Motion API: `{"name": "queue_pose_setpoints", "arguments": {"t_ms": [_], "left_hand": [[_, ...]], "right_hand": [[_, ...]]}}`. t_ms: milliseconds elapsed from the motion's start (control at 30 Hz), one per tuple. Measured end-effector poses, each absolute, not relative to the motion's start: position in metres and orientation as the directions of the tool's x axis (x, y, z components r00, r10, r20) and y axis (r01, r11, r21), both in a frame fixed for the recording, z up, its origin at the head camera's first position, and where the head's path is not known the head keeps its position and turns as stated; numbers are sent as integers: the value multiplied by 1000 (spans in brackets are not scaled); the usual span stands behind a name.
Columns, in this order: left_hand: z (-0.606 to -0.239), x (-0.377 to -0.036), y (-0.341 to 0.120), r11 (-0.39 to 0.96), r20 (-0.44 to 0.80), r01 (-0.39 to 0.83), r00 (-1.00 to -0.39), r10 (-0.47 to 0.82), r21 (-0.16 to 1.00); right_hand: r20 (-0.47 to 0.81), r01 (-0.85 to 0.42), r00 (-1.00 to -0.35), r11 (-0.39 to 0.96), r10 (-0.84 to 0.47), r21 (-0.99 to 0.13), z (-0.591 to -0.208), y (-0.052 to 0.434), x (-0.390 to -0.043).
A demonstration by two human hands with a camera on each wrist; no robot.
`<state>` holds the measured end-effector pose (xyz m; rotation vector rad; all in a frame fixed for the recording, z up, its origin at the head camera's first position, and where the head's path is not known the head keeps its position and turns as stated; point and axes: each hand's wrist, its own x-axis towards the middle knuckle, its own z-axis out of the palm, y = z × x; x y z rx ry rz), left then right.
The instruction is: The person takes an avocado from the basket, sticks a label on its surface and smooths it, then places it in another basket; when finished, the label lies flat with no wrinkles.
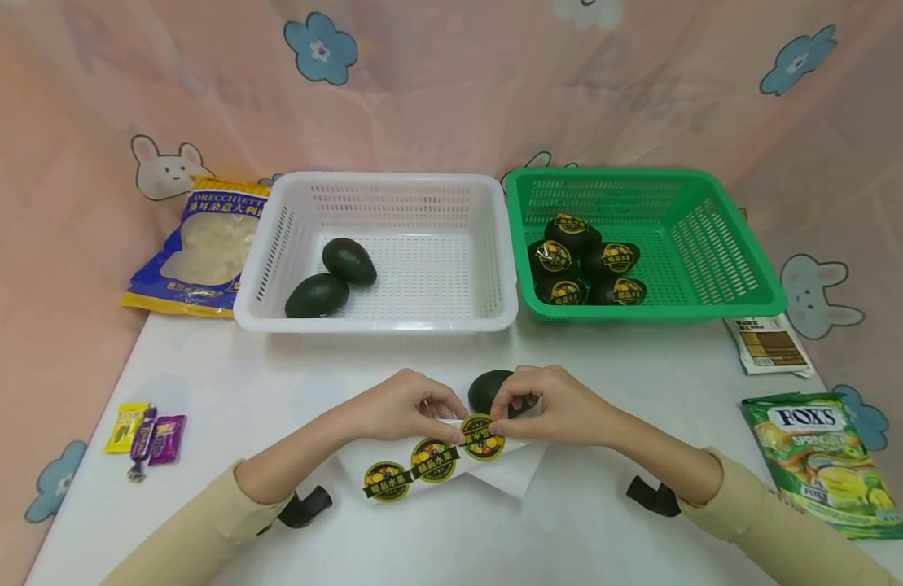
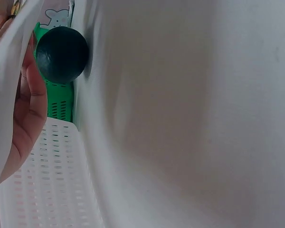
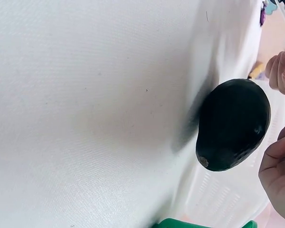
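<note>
We pinch a sticker point(image 1: 483, 437) w/ both hands point(image 1: 400, 404) point(image 1: 550, 403) on the near sheet point(image 1: 451, 464); avocado point(image 1: 491, 389) sits just beyond. Risk: sticker tears or folds onto itself if we peel too fast.

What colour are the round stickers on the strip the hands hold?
The stickers are black with a yellow rim and a yellow-lettered band, clearest in the head view.

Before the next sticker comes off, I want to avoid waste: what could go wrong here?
The sticker pinched by the right hand could crease or tear while the left hand holds the backing strip. The bare avocado lies loose on the table just behind both hands, so a nudge might roll it. The strip's free end lies curled, so a peeled sticker might catch on it.
</note>
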<state>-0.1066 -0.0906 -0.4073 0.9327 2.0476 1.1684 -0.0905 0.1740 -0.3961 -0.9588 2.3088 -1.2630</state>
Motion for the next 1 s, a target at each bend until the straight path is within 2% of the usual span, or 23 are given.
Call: {"name": "queue_pose_setpoints", "arguments": {"t_ms": [200, 533, 833, 1000], "left_hand": [[-407, -107, -91, 348, -153, 234, -590, 793, 908], [-408, -105, -89, 356, -157, 245, -583, 797, 902], [-414, -103, -89, 338, -139, 305, -525, 840, 890], [-419, -101, -87, 301, -89, 382, -484, 870, 874]], "right_hand": [[16, -397, -700, 370, -714, -840, -396, 174, -91], [-18, -377, -686, 377, -727, -846, -394, 172, -88], [-71, -291, -702, 376, -709, -880, -394, 177, -90], [-58, -286, -684, 341, -727, -896, -392, 180, -94]]}}
